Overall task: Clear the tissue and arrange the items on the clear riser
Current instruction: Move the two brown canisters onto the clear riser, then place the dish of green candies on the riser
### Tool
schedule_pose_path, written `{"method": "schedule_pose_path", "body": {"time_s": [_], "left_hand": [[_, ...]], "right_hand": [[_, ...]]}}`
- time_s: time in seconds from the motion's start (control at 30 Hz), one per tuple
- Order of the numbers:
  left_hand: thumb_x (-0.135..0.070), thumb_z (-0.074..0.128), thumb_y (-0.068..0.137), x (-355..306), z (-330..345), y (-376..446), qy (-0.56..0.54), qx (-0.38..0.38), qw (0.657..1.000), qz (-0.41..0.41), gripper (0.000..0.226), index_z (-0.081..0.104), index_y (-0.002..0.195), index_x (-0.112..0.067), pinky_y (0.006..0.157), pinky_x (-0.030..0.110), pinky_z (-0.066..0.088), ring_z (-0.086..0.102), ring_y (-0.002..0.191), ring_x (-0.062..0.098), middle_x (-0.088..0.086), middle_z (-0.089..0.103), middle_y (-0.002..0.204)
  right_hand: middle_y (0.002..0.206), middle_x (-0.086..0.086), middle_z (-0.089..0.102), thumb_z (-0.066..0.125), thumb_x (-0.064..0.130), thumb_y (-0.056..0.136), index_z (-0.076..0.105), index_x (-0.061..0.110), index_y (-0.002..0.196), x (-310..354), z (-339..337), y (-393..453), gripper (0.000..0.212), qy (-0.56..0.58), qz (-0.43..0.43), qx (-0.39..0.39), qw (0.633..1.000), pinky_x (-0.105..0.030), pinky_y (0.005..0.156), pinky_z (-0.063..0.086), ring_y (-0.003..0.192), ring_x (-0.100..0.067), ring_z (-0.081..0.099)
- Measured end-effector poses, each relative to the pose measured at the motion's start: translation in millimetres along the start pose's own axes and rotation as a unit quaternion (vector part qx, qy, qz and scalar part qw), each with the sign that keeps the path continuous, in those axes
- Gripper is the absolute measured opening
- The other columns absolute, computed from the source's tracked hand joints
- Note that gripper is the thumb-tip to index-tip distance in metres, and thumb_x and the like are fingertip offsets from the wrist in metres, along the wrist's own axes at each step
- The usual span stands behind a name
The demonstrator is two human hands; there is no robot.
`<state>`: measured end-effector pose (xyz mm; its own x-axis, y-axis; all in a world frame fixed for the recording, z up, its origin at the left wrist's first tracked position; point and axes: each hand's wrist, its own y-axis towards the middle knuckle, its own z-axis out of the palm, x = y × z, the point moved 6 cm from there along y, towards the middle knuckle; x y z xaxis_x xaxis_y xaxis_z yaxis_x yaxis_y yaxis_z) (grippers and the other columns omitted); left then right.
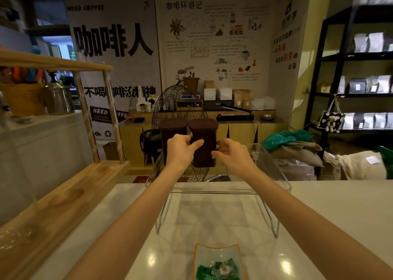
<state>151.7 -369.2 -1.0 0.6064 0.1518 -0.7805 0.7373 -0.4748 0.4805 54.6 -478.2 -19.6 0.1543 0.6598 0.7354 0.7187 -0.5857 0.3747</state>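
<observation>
Two tall dark brown canisters stand side by side on the upper tier of the clear riser (214, 191). The left canister (171, 131) is partly hidden behind my left hand (180, 152), whose fingers reach across onto the right canister (204, 140). My right hand (231, 154) grips the right canister from its right side. Both hands hold this canister, its base level with the riser's top shelf. The riser's lower level is bare. No tissue is in view.
A glass dish (217, 262) with an orange rim holds green wrapped candies on the white counter (319, 216) near me. A wooden shelf unit (63, 194) stands along the left. Behind the riser are a wire fan (180, 107), sacks and a black rack.
</observation>
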Motion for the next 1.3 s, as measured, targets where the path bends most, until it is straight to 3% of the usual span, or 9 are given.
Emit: {"method": "schedule_pose_path", "body": {"time_s": [0.1,0.17,0.3,0.5,0.63,0.8,0.9,1.03,1.3], "left_hand": [[-0.026,0.063,0.082,0.3,2.4,2.3,0.016,-0.005,1.0,0.001,0.03,0.068,0.101,-0.003,0.078,0.039,0.056,0.068,0.088,0.027,0.02,0.072,0.093],[-0.028,0.063,0.082,-1.6,2.6,3.4,0.05,-0.009,0.999,0.01,0.02,0.066,0.081,-0.008,0.074,0.041,0.057,0.068,0.08,0.03,0.021,0.072,0.083],[-0.03,0.062,0.083,-1.6,-0.3,6.8,0.115,-0.022,0.993,0.008,0.041,0.049,0.051,-0.007,0.053,0.034,0.043,0.056,0.055,0.025,0.006,0.051,0.05],[-0.03,0.061,0.083,-2.0,-0.8,8.0,0.152,-0.037,0.988,0.005,0.047,0.038,0.046,-0.014,0.053,0.03,0.036,0.042,0.046,0.014,0.0,0.04,0.047],[-0.033,0.058,0.085,-7.2,-2.3,5.4,0.179,-0.013,0.984,0.015,0.035,0.063,0.072,0.0,0.057,0.035,0.044,0.058,0.064,0.029,0.005,0.051,0.057],[-0.036,0.054,0.087,-13.2,-9.8,2.0,0.239,0.021,0.97,0.047,0.04,0.068,0.09,0.001,0.067,0.041,0.054,0.064,0.076,0.032,0.018,0.07,0.083],[-0.038,0.052,0.087,-19.7,-11.9,-5.0,0.306,0.051,0.947,0.078,0.041,0.066,0.104,-0.003,0.07,0.04,0.052,0.064,0.086,0.032,0.017,0.07,0.096],[-0.041,0.047,0.088,-27.7,-17.7,-23.7,0.374,0.074,0.916,0.125,0.046,0.055,0.123,-0.013,0.076,0.041,0.052,0.062,0.1,0.031,0.012,0.069,0.11],[-0.05,0.035,0.088,-30.9,-27.1,-121.9,0.323,0.132,0.902,0.254,0.058,0.039,0.136,-0.018,0.107,0.036,0.035,0.036,0.134,0.02,0.004,0.041,0.146]], "right_hand": [[0.123,-0.01,0.063,0.055,0.014,0.089,0.047,0.008,0.129,-0.8,5.3,-2.2,0.041,0.009,-0.001,0.031,0.999,-0.021,0.083,0.044,0.112,-0.02,0.06],[0.124,-0.009,0.062,0.053,0.012,0.09,0.046,0.009,0.131,-0.9,7.1,-2.7,0.042,0.009,-0.007,0.039,0.999,-0.022,0.085,0.044,0.114,-0.022,0.059],[0.126,-0.009,0.061,0.053,0.009,0.089,0.046,0.011,0.132,1.0,11.0,-3.7,0.043,0.003,-0.026,0.055,0.998,-0.024,0.09,0.044,0.115,-0.022,0.058],[0.128,-0.01,0.059,0.053,0.009,0.088,0.043,0.014,0.133,-0.1,12.4,-3.8,0.046,-0.011,-0.024,0.074,0.997,-0.035,0.098,0.046,0.116,-0.024,0.057],[0.129,-0.012,0.056,0.052,0.018,0.089,0.039,0.013,0.134,4.2,10.6,-7.4,0.047,-0.089,-0.018,0.093,0.992,-0.039,0.093,0.048,0.113,-0.028,0.056],[0.134,-0.011,0.053,0.051,0.027,0.09,0.041,0.012,0.135,24.8,-6.3,-25.9,0.048,-0.185,-0.051,0.093,0.977,-0.034,0.093,0.046,0.118,-0.025,0.053],[0.127,-0.007,0.058,0.051,0.028,0.091,0.047,0.013,0.13,39.6,-20.4,-53.6,0.042,-0.189,-0.098,0.092,0.973,-0.024,0.082,0.044,0.11,-0.018,0.056],[0.115,-0.001,0.063,0.053,0.031,0.089,0.055,0.017,0.12,43.3,-27.8,-102.4,0.034,-0.193,-0.132,0.12,0.965,-0.026,0.08,0.051,0.095,-0.012,0.059],[0.118,-0.002,0.061,0.053,0.042,0.087,0.052,0.02,0.122,-23.4,-14.1,-169.5,0.042,-0.249,-0.023,0.248,0.936,-0.03,0.081,0.051,0.095,-0.017,0.061]]}}
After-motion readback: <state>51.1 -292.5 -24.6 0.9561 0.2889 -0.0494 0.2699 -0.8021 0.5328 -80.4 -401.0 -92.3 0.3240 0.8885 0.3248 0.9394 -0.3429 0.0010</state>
